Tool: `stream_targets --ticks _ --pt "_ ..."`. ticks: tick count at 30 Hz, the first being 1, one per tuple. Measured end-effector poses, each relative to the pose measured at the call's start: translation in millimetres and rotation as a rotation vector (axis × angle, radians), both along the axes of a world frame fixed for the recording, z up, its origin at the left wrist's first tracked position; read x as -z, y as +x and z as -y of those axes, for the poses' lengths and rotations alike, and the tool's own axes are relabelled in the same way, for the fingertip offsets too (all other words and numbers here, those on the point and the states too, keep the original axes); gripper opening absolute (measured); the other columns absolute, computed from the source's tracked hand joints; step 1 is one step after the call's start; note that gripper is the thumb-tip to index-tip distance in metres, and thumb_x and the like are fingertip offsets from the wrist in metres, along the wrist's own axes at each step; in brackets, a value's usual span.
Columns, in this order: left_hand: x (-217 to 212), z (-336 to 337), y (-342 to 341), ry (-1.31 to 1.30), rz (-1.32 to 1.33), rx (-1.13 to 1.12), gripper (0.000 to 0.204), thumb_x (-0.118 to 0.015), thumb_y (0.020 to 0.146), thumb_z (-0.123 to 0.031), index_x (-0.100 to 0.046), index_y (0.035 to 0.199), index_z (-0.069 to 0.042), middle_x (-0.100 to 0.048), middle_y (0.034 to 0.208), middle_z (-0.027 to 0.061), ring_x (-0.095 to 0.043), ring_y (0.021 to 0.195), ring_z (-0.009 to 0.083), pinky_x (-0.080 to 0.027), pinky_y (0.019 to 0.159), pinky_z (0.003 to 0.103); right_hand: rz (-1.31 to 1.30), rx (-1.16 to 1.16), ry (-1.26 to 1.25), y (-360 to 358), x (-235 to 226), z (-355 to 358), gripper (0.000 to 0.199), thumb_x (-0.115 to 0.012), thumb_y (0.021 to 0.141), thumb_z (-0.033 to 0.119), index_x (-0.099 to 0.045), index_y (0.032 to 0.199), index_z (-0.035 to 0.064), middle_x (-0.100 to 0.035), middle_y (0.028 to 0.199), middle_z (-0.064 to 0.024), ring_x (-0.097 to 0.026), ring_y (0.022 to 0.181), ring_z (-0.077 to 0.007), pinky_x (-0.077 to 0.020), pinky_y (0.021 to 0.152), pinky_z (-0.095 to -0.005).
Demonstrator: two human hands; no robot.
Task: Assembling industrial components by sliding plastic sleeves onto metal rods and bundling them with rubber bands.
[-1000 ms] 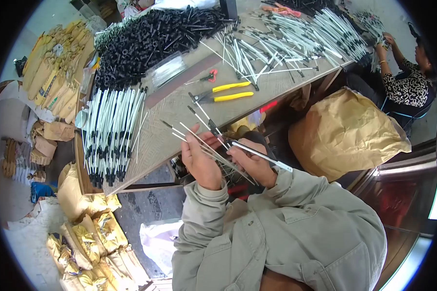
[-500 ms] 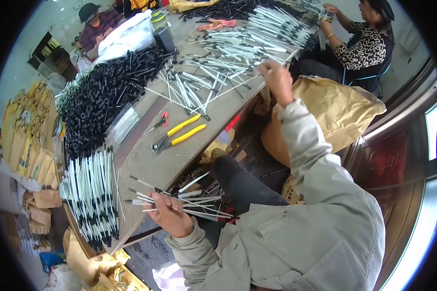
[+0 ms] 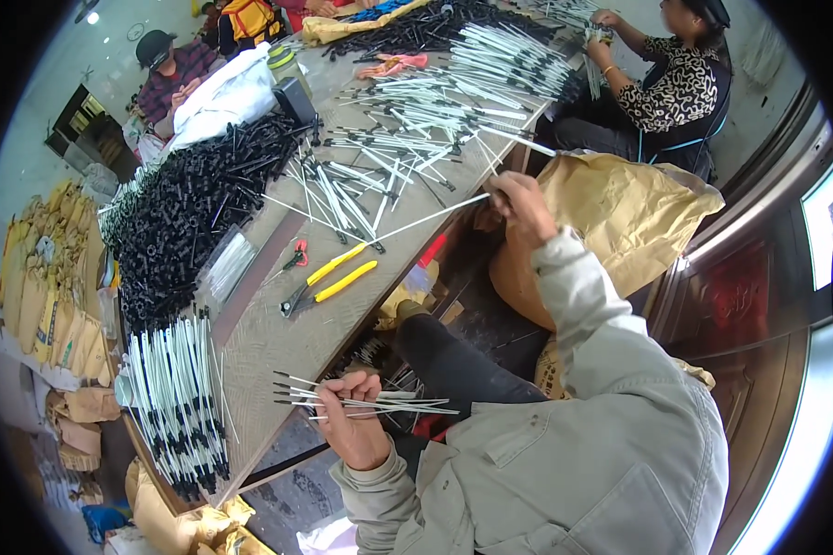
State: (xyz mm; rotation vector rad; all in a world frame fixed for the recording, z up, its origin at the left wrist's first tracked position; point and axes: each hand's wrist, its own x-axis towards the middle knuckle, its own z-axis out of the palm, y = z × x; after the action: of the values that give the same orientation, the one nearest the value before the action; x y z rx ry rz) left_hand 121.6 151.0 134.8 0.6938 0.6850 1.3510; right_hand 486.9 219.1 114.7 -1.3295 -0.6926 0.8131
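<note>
My left hand (image 3: 354, 427) grips a small bundle of thin white rods with black tips (image 3: 361, 400), held level over the near edge of the grey table (image 3: 278, 338). My right hand (image 3: 518, 202) is stretched out to the right side of the table and pinches the end of one long white rod (image 3: 426, 217) that lies slanted across the table edge. A loose heap of the same white rods (image 3: 435, 102) covers the table's far end. A sorted stack of rods (image 3: 178, 398) lies at the near left.
Yellow-handled pliers (image 3: 329, 280) and small red cutters (image 3: 296, 254) lie mid-table. A big pile of black parts (image 3: 194, 199) fills the left. A person in a patterned top (image 3: 676, 79) works at far right, another person (image 3: 171, 69) at far left. A tan sack (image 3: 629, 217) stands beside me.
My right hand left the bundle, reached out to the loose rods and now draws back holding one long rod. My left hand keeps holding the bundle.
</note>
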Motion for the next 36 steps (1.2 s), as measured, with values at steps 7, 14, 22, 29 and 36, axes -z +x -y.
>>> stream_targets --ticks 7,14,22,29,36 --pt "4 2 29 -0.099 -0.254 0.109 0.039 -0.039 0.096 -0.030 -0.043 0.120 0.001 -0.056 0.111 0.0230 -0.059 0.097 0.0282 -0.048 0.083 0.038 -0.381 -0.013 -0.044 -130 1 121 0.021 -0.049 0.087 0.013 -0.045 0.105 0.0034 -0.057 0.069 -0.0086 -0.044 0.040 -0.0093 -0.0312 0.035 -0.0204" --pt "15 5 19 -0.025 -0.155 -0.070 0.043 -0.038 0.096 -0.032 -0.041 0.121 0.002 -0.057 0.107 0.0238 -0.059 0.094 0.0295 -0.049 0.083 0.039 -0.102 -0.241 -0.186 -169 19 155 0.022 -0.047 0.091 0.009 -0.048 0.112 0.0047 -0.054 0.066 -0.0039 -0.047 0.044 -0.0056 -0.0356 0.037 -0.0182" --pt "42 59 -7 -0.178 -0.260 -0.299 0.044 -0.039 0.095 -0.024 -0.033 0.127 0.005 -0.052 0.113 0.0280 -0.056 0.103 0.0339 -0.047 0.088 0.042 -0.250 -0.088 0.089 -174 25 120 0.019 -0.045 0.091 0.008 -0.045 0.109 0.0010 -0.053 0.069 -0.0067 -0.046 0.040 -0.0085 -0.0365 0.037 -0.0188" --pt "8 18 -1 -0.024 -0.154 -0.308 0.042 -0.035 0.097 -0.025 -0.033 0.127 0.004 -0.053 0.112 0.0267 -0.055 0.103 0.0333 -0.048 0.087 0.040 0.580 -0.683 0.076 -199 39 163 0.018 -0.053 0.085 0.001 -0.051 0.103 -0.0001 -0.057 0.072 -0.0090 -0.057 0.051 -0.0136 -0.0427 0.044 -0.0252" --pt "5 9 3 0.153 -0.346 -0.495 0.020 -0.044 0.094 -0.014 -0.056 0.094 0.002 -0.053 0.066 0.0042 -0.048 0.056 0.0080 -0.040 0.052 0.021 0.627 -0.855 0.095 -196 35 170 0.021 -0.057 0.084 0.008 -0.055 0.105 0.0023 -0.060 0.082 -0.0143 -0.059 0.066 -0.0325 -0.0481 0.056 -0.0339"
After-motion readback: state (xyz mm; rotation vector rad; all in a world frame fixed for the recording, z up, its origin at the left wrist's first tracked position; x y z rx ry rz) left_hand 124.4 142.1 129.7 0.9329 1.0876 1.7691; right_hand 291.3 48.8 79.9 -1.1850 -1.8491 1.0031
